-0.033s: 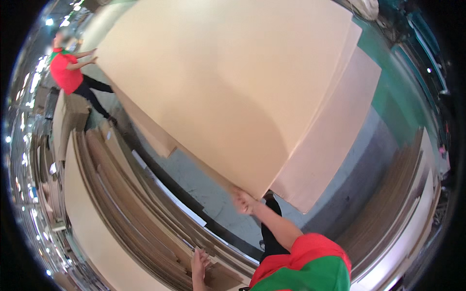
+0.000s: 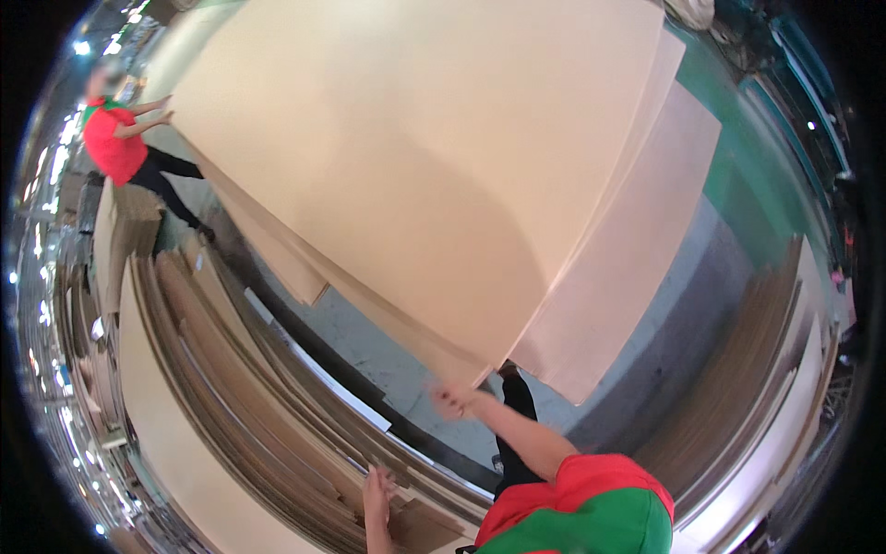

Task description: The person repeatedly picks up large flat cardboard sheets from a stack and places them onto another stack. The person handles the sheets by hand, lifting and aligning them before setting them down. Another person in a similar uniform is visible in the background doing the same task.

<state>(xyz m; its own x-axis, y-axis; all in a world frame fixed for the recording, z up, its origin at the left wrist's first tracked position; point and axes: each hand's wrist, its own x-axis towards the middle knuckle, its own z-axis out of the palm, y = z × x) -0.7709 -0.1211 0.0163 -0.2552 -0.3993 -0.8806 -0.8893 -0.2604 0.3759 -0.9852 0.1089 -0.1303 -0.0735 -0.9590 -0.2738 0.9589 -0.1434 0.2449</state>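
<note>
A large tan cardboard sheet (image 2: 397,175) spreads across the middle, on top of other sheets whose edges show beneath it. By its near corner is my right hand (image 2: 452,401), smeared by motion; whether the fingers grip the sheet's edge cannot be made out. A paler sheet (image 2: 618,268) juts out below on the right. Lower down, my left hand (image 2: 378,487) is beside a long row of stacked brown sheets (image 2: 249,388), fingers apart and loosely bent, with nothing visible in it.
A co-worker (image 2: 115,143) in a red and green shirt stands at the far left, both hands on the top sheet's far left corner. Another stack of sheets (image 2: 738,369) stands on the right. Grey floor (image 2: 369,342) shows between the stacks.
My right hand has shifted slightly down and left at the sheet's near corner. The large sheet's near edge shows as a wider strip. My left hand stays in nearly the same place.
</note>
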